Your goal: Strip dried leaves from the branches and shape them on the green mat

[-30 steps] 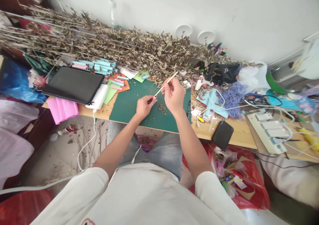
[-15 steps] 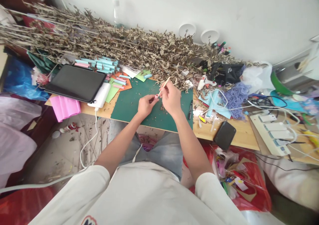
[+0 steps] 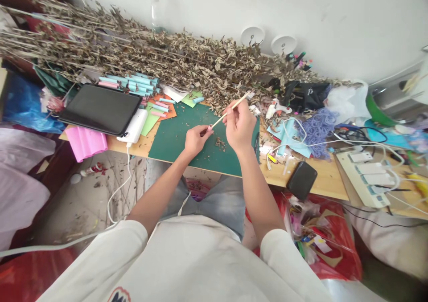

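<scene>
My right hand (image 3: 240, 127) is closed around a thin wooden stick (image 3: 240, 100), which slants up and to the right. The stick's lower tip meets a small pink piece (image 3: 209, 127) pinched between the thumb and fingers of my left hand (image 3: 196, 140). Most of that piece is hidden by the fingers, so I cannot make out its exact kind. Both hands are above a dark green cutting mat (image 3: 174, 137). Brown dry crumbs (image 3: 220, 144) lie on the mat between and below the hands.
Dried leafy stalks (image 3: 200, 66) spread along the back. Blue paper rolls (image 3: 143, 88), a black tablet (image 3: 102, 112) and a white power bank (image 3: 135, 130) are at left. A glue gun (image 3: 277, 109), purple yarn (image 3: 319, 130), a black phone (image 3: 302, 181) and a power strip (image 3: 363, 181) sit at right.
My right hand has shifted right, and the stick now leans further over to the right with more of it showing. My left hand stays nearly in place, still pinching the pink piece.
</scene>
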Demonstrator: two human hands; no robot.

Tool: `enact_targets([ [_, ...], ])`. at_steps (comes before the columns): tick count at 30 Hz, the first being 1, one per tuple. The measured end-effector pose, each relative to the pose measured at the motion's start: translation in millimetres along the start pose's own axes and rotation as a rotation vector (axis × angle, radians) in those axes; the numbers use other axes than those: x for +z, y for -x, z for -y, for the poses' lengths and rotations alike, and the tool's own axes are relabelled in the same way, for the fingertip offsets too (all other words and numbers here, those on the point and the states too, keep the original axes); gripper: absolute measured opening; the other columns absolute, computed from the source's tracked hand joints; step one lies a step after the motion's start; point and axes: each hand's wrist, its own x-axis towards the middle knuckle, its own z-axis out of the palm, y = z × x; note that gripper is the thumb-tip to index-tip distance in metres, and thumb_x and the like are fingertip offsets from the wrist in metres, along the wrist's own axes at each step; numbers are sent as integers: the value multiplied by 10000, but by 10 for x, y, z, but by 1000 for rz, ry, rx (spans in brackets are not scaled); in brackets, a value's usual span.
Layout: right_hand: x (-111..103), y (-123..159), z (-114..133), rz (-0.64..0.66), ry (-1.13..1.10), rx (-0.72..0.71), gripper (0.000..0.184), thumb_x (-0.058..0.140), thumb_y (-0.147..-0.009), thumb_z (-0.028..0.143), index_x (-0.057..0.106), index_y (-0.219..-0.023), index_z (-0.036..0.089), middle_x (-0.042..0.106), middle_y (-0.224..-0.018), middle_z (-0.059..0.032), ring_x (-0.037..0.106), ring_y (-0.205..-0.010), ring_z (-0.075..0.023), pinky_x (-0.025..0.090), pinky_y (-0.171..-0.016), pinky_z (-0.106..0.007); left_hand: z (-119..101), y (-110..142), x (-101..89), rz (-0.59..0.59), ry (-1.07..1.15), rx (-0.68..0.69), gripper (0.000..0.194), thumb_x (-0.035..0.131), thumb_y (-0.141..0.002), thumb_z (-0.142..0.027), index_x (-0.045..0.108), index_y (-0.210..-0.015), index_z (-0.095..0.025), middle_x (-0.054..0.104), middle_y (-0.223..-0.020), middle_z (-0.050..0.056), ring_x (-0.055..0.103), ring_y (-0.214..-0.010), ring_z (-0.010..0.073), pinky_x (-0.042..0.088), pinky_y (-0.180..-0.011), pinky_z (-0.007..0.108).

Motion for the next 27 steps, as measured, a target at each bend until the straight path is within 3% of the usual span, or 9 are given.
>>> enact_targets([
  [5, -26, -7, -10, -46, -7, 14, 324, 262, -1032, 457, 512, -1117, 269, 611, -845, -13, 615, -680, -152, 521, -684, -327, 8, -2, 1, 9, -15, -5, 176, 695, -846, -315, 751, -948, -183, 756, -901, 50, 706, -772, 174, 581, -744, 285],
  [11, 175, 68, -115, 47, -41, 42, 304, 318, -1020, 462, 537, -1032, 252, 607, -810, -5, 597, -681, -145, 520, -701, -322, 27, -8, -1, 14, 2, -6, 191, 691, -843, -323, 753, -951, -179, 759, -944, 64, 706, -788, 184, 581, -768, 304],
  [18, 100, 37, -73, 12, -44, 63, 315, 268, -1031, 448, 515, -1110, 269, 612, -846, -24, 592, -651, -147, 508, -662, -325, 11, -5, -6, 19, -12, 0, 210, 680, -849, -347, 753, -950, -179, 755, -938, 63, 699, -801, 183, 571, -774, 295],
  [24, 260, 66, -69, 113, -59, 37, 274, 287, -1031, 405, 510, -1096, 260, 601, -803, -1, 591, -630, -128, 507, -640, -291, -5, -11, -24, 11, -23, 11, 194, 653, -863, -324, 753, -924, -170, 754, -892, 59, 690, -771, 178, 557, -749, 280],
  [27, 276, 76, -111, 82, -76, 55, 261, 295, -1033, 393, 505, -1109, 258, 599, -808, 5, 603, -640, -117, 510, -640, -275, 8, -11, -21, 9, -17, 18, 196, 664, -855, -327, 752, -922, -165, 754, -900, 64, 690, -769, 178, 557, -753, 283],
])
